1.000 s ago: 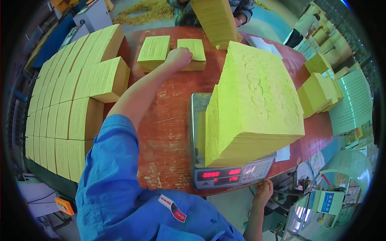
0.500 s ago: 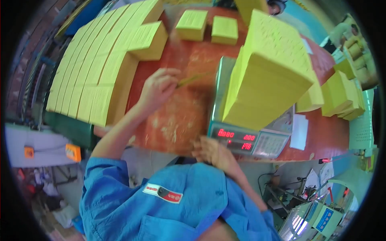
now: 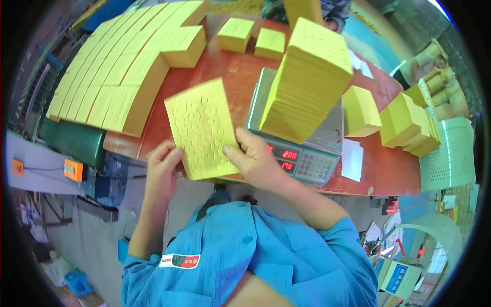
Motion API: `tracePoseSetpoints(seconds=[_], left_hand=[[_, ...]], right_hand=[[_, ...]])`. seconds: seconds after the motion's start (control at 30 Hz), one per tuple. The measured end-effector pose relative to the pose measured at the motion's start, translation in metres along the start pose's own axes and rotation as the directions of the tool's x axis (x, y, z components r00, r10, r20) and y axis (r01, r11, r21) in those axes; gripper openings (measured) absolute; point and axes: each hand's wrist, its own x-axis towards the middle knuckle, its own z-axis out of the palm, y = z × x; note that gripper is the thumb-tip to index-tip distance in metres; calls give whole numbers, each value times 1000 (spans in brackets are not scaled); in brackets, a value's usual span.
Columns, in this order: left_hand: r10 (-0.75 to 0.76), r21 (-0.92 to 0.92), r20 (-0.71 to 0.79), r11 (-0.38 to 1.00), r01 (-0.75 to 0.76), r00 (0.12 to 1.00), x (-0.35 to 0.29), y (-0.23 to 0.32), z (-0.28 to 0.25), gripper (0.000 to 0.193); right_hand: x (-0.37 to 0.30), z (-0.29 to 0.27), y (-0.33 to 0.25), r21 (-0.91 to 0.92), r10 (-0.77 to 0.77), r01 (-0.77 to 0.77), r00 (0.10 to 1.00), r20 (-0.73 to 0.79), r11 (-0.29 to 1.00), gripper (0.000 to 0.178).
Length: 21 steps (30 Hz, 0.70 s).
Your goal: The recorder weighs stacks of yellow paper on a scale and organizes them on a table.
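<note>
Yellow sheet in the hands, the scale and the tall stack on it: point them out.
yellow sheet point(image 3: 202, 128), head view, middle of its embossed face.
scale point(image 3: 307, 162), head view, front display panel.
tall stack point(image 3: 307, 82), head view, its side.

Person wears a bright blue work shirt point(image 3: 245, 256) with short sleeves ending above the elbows. A small rectangular chest patch point(image 3: 179, 261), white with red and dark green markings, sits on the front. Forearms and both hands are bare; no gloves, watch or rings visible.
</note>
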Motion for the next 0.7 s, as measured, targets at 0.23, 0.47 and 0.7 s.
tracePoseSetpoints(seconds=[0.23,0.47,0.7], left_hand=[[323,-15,279,943,-333,904,137,155,144,21],[64,309,475,922,-234,878,234,154,224,20],[66,439,417,859,-264,907,232,139,222,17]], right_hand=[[32,-129,-151,-373,-497,353,754,-429,858,50],[43,-216,-136,-542,-437,71,683,-585,838,51],[42,-215,-112,-631,-439,-39,684,-582,775,46]])
